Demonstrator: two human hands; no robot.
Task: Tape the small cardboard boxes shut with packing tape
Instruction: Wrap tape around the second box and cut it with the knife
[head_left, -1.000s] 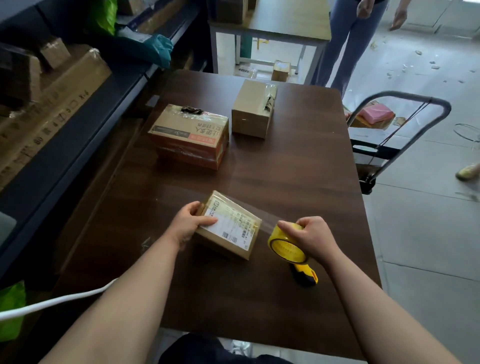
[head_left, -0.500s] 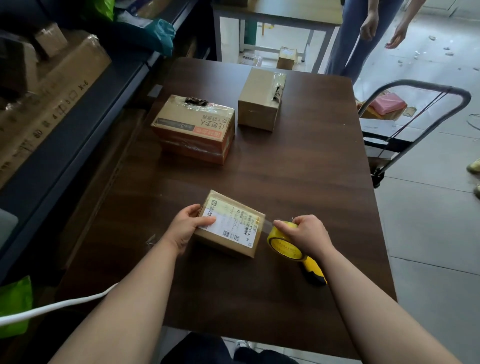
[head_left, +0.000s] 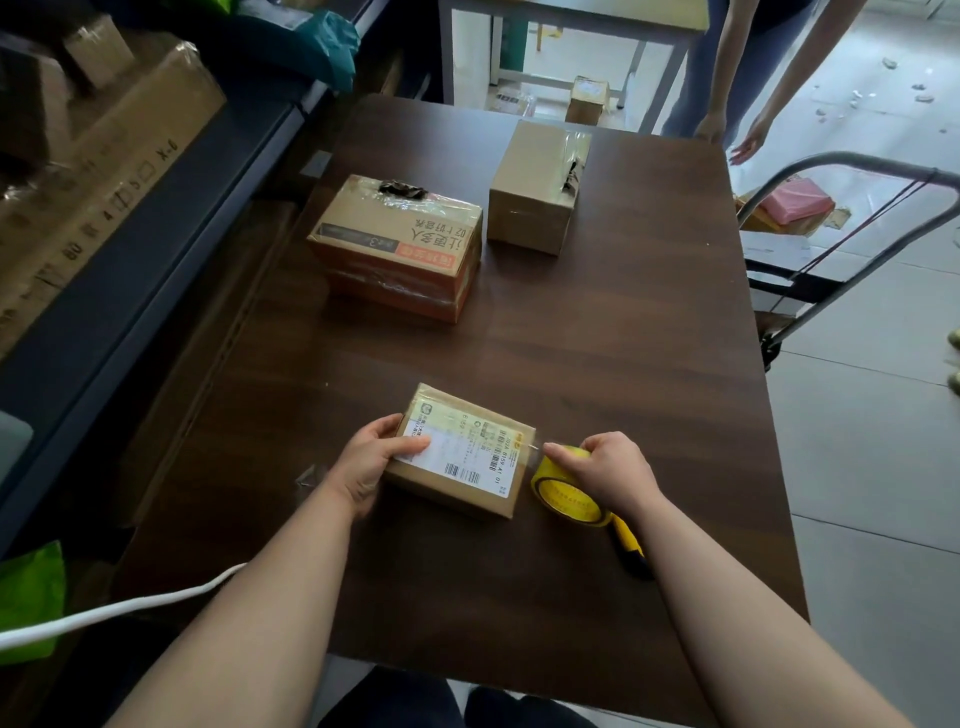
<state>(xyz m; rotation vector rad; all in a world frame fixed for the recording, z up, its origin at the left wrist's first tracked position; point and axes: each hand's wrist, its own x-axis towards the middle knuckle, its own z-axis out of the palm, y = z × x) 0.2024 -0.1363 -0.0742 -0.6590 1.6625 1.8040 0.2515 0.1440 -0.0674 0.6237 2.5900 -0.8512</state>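
The left hand (head_left: 371, 465) grips the left end of the small cardboard box (head_left: 462, 467), fingers curled round its far side and thumb lying flat on the white shipping label (head_left: 457, 457); the right hand (head_left: 613, 470) is curled over a yellow tape dispenser (head_left: 566, 496), its forefinger stretched toward the box's right edge. The dispenser sits just beside that edge, and a short strip of clear tape (head_left: 536, 451) runs between the two; its black-and-yellow handle points to the lower right. The box lies low in the centre of the frame on the dark wood-grain tabletop (head_left: 597, 338). Above it, well apart, stand a printed box (head_left: 400, 244) wrapped in glossy, wrinkled tape and, just to its right, a plain brown box (head_left: 530, 192). A white cable (head_left: 130, 608) crosses the lower left; a metal-framed cart (head_left: 852, 208) stands at the right edge; long cartons (head_left: 104, 156) fill the upper left; another person (head_left: 727, 78) stands at the upper right.
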